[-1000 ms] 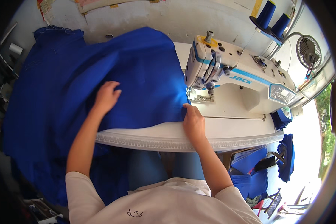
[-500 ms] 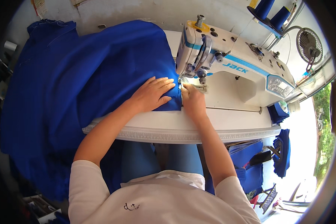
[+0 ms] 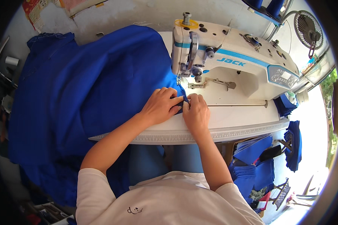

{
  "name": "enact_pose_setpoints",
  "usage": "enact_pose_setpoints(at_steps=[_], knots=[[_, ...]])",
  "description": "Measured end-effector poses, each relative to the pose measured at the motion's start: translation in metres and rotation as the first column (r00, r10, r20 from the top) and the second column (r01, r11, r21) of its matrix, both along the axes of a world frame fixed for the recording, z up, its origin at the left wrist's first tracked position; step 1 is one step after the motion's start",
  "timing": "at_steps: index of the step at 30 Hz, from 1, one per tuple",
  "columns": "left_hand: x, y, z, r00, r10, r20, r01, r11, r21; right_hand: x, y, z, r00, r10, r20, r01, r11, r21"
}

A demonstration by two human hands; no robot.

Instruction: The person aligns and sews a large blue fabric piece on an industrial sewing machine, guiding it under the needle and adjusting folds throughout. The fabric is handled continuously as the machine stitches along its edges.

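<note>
A large piece of blue fabric [image 3: 112, 71] covers the left side of the table, and its right edge lies under the needle area of a white sewing machine [image 3: 229, 48]. On that edge, just in front of the presser foot [image 3: 179, 80], my two hands almost meet. My left hand [image 3: 161, 107] is closed, its thumb and forefinger pinching the edge near the front corner. Beside it, my right hand [image 3: 197, 112] grips the same edge between thumb and curled fingers. The fingertips partly hide the fabric there.
The table's front edge carries a ruler strip [image 3: 169, 138]. A metal guide arm [image 3: 218, 81] lies on the machine bed. Stacks of blue cloth pieces [image 3: 251, 150] stand below right. Thread cones [image 3: 275, 7] and a small fan [image 3: 308, 30] are at the upper right.
My left hand has gone from lying flat on the fabric to pinching its edge. My right hand has drawn back from the needle toward me. The view has shifted slightly.
</note>
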State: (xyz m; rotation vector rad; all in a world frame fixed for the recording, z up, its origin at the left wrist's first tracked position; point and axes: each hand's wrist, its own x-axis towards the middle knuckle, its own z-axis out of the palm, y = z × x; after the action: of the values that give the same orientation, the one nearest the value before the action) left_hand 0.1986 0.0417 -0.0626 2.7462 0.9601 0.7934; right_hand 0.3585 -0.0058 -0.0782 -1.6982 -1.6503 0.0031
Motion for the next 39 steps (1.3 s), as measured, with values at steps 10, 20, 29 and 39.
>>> enact_pose_setpoints(at_steps=[10, 20, 29, 39], knots=[[0.018, 0.064, 0.004, 0.983, -0.182, -0.012, 0.182, 0.981, 0.071, 0.0, -0.004, 0.001, 1.0, 0.007, -0.02, -0.007, 1.0, -0.008], [0.023, 0.042, -0.001, 0.999, -0.038, 0.037, 0.036, 0.999, 0.034, -0.003, 0.015, 0.0, 0.996, -0.058, 0.071, 0.059, 0.998, -0.006], [-0.015, 0.025, -0.003, 0.985, -0.15, 0.09, 0.159, 0.982, -0.102, -0.024, 0.007, -0.003, 0.992, 0.026, 0.126, -0.031, 0.999, 0.039], [-0.016, 0.057, -0.008, 0.98, -0.175, 0.099, 0.177, 0.984, -0.007, -0.018, 0.006, -0.009, 0.963, 0.192, 0.188, -0.214, 0.971, 0.108]])
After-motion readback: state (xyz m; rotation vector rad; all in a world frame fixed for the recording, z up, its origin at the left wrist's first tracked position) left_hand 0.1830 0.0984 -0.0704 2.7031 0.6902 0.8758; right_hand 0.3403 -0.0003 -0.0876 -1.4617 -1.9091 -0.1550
